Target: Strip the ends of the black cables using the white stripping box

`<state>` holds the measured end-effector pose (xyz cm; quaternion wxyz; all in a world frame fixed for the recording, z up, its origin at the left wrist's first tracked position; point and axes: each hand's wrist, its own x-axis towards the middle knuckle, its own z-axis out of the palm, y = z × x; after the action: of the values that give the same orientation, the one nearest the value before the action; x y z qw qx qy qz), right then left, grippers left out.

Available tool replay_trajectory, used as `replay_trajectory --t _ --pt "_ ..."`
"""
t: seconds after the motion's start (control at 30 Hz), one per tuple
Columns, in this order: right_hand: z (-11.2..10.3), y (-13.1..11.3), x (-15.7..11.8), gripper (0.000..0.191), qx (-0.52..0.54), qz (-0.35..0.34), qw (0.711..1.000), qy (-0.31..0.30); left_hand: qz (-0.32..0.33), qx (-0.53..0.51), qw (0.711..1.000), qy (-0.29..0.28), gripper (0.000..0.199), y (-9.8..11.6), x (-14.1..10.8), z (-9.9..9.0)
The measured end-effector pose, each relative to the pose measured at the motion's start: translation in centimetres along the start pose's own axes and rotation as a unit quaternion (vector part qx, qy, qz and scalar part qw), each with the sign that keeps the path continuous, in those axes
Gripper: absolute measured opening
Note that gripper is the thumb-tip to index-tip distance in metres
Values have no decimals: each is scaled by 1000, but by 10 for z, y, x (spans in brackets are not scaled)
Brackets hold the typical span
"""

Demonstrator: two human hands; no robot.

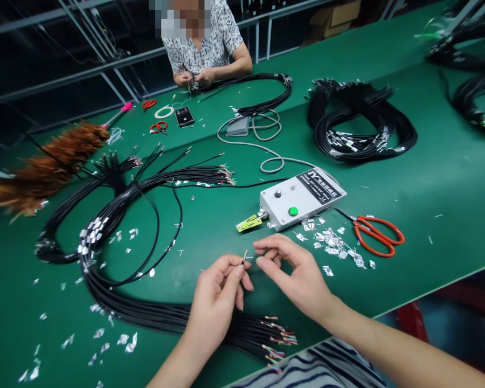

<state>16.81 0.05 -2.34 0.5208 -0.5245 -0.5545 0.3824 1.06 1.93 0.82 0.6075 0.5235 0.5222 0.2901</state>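
Between its thumb and fingertips, my left hand (216,291) pinches the end of a black cable, whose thin bare wires (246,255) stick up. Just to the right is my right hand (299,275), thumb and forefinger apart with nothing visible between them. A bundle of black cables (145,312) passes beneath my left wrist, and its coloured wire ends (281,337) fan out near the table's front edge. Beyond my hands sits a grey box (283,207) with a knob, a green button and a yellow-green tip (249,222). Silver foil scraps (335,245) lie beside the box.
Orange-handled scissors (378,234) lie right of the scraps. A coiled cable bundle (323,126) rests at the back right, a grey pedal (238,127) behind the box. At left are more cables (64,205) and a feather duster (60,156). A co-worker (206,48) sits opposite, handling thin wires.
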Motion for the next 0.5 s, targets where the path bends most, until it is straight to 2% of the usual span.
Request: replay_trajectory --t 0.07,0.13,0.27,0.37,0.5 --pt "3 -2 6 16 52 73 996 -27 6 1 1000 -1 29 1 0 1" --pt "6 -3 10 20 98 117 987 -53 14 2 1000 -1 29 1 -1 1" --pt "12 -2 10 30 192 170 965 -51 20 16 1000 -2 28 -5 -2 2" --pt "15 -3 8 35 250 224 940 -59 30 25 999 21 21 -14 -4 2" --pt "15 -5 5 40 265 245 929 -76 92 93 990 51 26 -19 -8 5"
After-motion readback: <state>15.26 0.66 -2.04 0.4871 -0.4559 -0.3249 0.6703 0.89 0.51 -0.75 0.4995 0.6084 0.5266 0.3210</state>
